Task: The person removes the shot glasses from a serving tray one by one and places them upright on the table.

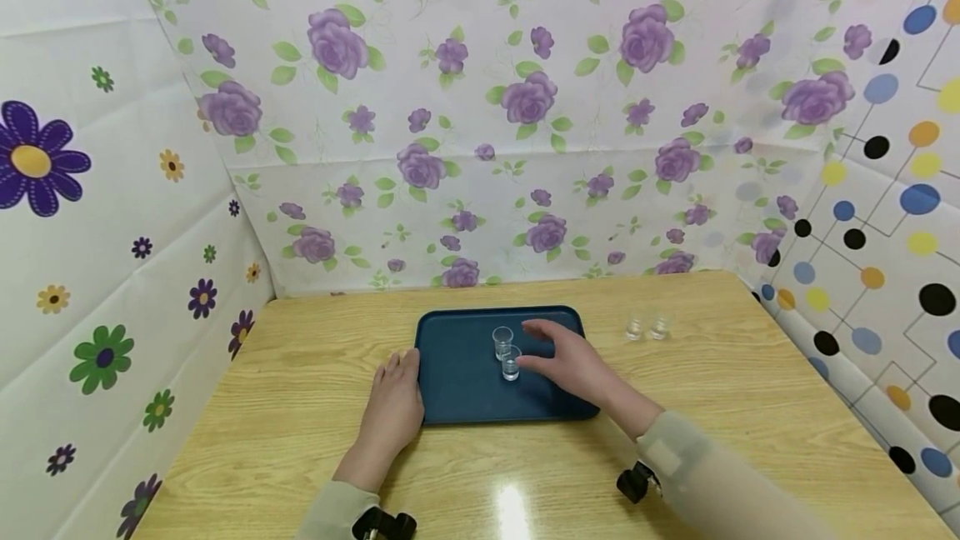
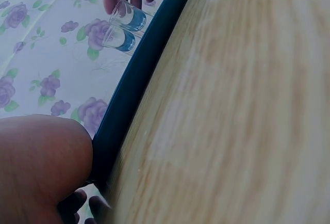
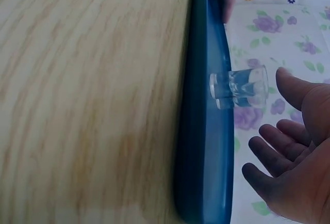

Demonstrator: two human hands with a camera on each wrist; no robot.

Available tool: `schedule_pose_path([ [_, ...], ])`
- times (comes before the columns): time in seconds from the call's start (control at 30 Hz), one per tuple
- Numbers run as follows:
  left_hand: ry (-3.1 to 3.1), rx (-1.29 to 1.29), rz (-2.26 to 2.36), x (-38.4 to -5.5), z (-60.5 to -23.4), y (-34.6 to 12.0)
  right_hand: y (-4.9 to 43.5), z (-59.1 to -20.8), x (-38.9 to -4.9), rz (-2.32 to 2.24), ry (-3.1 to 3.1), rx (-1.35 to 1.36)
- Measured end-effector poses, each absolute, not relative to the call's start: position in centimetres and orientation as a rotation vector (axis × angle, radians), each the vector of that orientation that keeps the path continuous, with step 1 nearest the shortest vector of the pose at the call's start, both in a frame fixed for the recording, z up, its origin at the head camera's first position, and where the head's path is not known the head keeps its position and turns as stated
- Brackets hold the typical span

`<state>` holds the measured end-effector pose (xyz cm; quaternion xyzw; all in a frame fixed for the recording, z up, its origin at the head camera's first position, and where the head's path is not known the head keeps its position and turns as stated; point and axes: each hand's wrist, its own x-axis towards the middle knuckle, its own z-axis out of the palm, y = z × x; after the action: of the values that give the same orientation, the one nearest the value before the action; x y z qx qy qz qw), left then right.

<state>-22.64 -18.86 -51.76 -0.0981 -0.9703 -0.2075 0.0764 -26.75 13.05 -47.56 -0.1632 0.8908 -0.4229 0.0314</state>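
Note:
A dark blue tray lies on the wooden table. On it stand two small clear glasses, a farther glass and a nearer glass, close together. My left hand rests against the tray's left rim, its fingers extended. Over the tray's right half, my right hand is beside the glasses with thumb and fingers spread and nothing between them. The right wrist view shows a gap between the right hand and the glasses.
Two more small clear glasses, one on the left and one on the right, stand on the table right of the tray. Patterned cloths enclose the table's back and sides.

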Motion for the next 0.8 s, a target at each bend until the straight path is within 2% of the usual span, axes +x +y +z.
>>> schedule_pose_path([
  [0.8,-2.892,-0.312,-0.611,-22.6,-51.9,-18.9,11.2,-49.2,-27.1,-1.269,2.761,-0.447],
])
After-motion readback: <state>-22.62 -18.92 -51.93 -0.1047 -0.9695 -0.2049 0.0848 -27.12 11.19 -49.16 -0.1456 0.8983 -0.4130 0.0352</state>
